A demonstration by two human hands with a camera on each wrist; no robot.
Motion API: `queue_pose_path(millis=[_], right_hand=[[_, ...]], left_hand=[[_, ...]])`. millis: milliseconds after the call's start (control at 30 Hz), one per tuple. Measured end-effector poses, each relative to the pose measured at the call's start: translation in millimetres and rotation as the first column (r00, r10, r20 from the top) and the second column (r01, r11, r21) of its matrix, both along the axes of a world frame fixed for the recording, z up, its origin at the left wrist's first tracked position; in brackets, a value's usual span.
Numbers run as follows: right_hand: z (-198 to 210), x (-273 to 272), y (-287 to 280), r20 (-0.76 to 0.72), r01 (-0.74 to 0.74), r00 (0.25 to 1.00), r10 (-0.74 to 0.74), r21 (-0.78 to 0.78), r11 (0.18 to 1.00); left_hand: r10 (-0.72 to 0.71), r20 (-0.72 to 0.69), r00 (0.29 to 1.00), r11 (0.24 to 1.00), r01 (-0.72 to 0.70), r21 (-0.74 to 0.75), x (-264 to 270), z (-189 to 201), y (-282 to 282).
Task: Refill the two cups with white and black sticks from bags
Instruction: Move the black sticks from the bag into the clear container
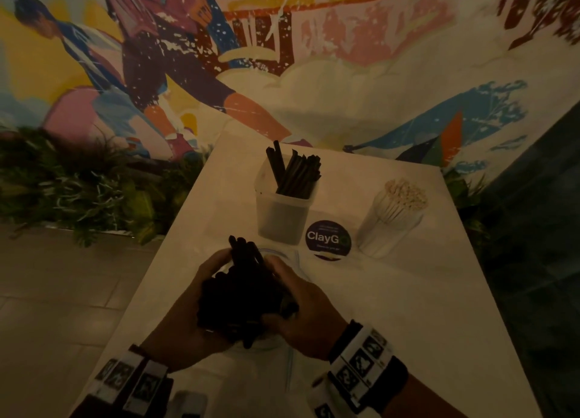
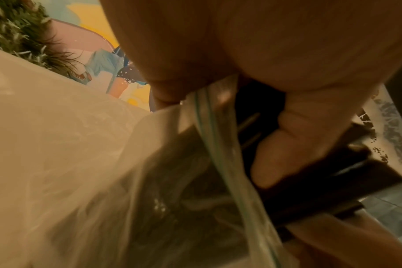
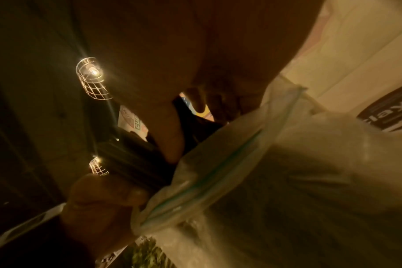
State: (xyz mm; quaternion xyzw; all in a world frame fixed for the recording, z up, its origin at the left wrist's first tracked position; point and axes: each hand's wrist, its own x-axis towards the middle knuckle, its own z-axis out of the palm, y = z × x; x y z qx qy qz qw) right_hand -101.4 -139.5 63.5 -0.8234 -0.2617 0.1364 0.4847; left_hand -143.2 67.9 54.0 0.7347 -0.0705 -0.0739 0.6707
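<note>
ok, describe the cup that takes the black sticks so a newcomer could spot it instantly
Start at the white table in front of the painted mural. Toward its far edge stand two containers, with a round dark ClayGo sticker between them. The black-stick cup is the squarish translucent tub left of the sticker, with black sticks leaning out of it; the round clear cup on the right is packed with white sticks.

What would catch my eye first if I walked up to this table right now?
Most likely the thick bundle of black sticks gripped between the left hand and right hand at the table's near edge, above a clear bag. Beyond them stand a square cup partly filled with black sticks and, to its right, a round cup packed with white sticks, before a bright mural.
</note>
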Motion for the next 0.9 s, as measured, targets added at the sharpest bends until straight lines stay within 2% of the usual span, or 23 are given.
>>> queue_pose_path(millis=[100,167,267,367,500,633,767,900], right_hand=[[-6,0,10,0.064,0.064,0.996,-0.067,0.045,0.997],[-12,1,11,0.117,0.097,0.988,-0.101,0.036,0.995],[-19,2,10,0.16,0.158,0.973,-0.165,0.056,0.986],[-21,4,7,0.189,0.206,0.956,-0.223,0.105,0.973],[-16,4,3,0.189,0.26,0.939,-0.287,0.156,0.953],[-10,7,2,0.108,0.344,0.923,-0.368,0.19,0.919],[-9,8,5,-0.014,0.382,0.922,-0.387,0.188,0.905],[0,8,6,-0.032,0.402,0.91,-0.412,0.302,0.864]], left_hand=[[0.011,0.036,0.999,0.987,-0.016,0.16,-2,4,-1],[-0.013,0.102,0.995,0.991,-0.001,0.137,2,-2,2],[0.05,0.171,0.984,0.995,-0.065,0.08,1,-9,2],[0.154,0.175,0.972,0.988,-0.155,-0.009,0,-15,2],[0.221,0.168,0.961,0.975,-0.215,-0.056,-2,-25,5],[0.24,0.171,0.956,0.971,-0.232,-0.066,-1,-25,4],[0.246,0.168,0.954,0.969,-0.24,-0.058,0,-25,4],[0.251,0.149,0.956,0.967,-0.241,-0.079,0,-25,4]])
